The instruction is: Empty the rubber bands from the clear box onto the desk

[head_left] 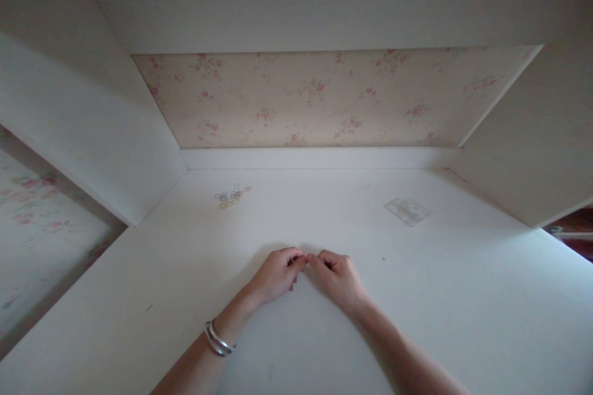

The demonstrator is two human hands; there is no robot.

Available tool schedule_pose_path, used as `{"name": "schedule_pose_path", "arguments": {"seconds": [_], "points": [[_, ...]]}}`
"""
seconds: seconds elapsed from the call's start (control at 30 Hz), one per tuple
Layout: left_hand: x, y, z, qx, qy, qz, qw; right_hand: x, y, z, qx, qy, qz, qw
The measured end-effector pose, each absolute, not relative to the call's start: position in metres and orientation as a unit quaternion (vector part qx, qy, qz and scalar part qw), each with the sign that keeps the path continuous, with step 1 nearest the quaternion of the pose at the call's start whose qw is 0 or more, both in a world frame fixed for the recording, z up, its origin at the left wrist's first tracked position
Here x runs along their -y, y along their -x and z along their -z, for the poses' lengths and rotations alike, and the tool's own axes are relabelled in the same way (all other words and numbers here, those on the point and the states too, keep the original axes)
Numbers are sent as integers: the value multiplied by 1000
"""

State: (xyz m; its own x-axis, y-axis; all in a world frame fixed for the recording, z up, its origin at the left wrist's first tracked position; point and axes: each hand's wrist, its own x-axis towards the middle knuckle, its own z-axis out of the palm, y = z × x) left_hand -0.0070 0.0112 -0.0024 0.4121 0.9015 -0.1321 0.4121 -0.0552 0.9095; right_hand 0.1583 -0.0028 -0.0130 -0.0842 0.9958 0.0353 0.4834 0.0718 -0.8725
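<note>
My left hand (pixel 278 273) and my right hand (pixel 337 276) rest together on the white desk top (pixel 417 321), fingertips touching at the middle. The fingers of both are curled and pinched over something tiny between them; a small reddish bit shows under the left fingers, too small to identify. A silver bangle (pixel 217 339) sits on my left wrist. Farther back on the left lies a small pile of coloured little rings (pixel 231 195). A small clear plastic bag (pixel 407 210) lies at the back right.
The desk sits in a white alcove with side panels left (pixel 92 136) and right (pixel 532 148). Floral wallpaper (pixel 324 99) covers the back wall. A floral surface (pixel 32 222) lies lower at the left.
</note>
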Motion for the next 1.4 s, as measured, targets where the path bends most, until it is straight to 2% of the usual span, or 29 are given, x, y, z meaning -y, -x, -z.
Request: {"name": "schedule_pose_path", "arguments": {"seconds": [0.93, 1.1, 1.23, 1.37, 1.4], "points": [[-10, 7, 0, -484, -698, -239, 471, 4, -160, 15, 671, 546, -363, 347], [-13, 15, -1, -505, -657, -299, 474, 4, -162, 17, 663, 556, -354, 355], [-31, 46, 2, -581, -599, -364, 413, 3, -163, 21, 671, 549, -342, 363], [-71, 102, 3, -683, -617, -345, 186, -3, -164, 24, 659, 560, -337, 373], [-83, 118, 3, -700, -611, -335, 158, -4, -164, 24, 654, 565, -335, 375]]}}
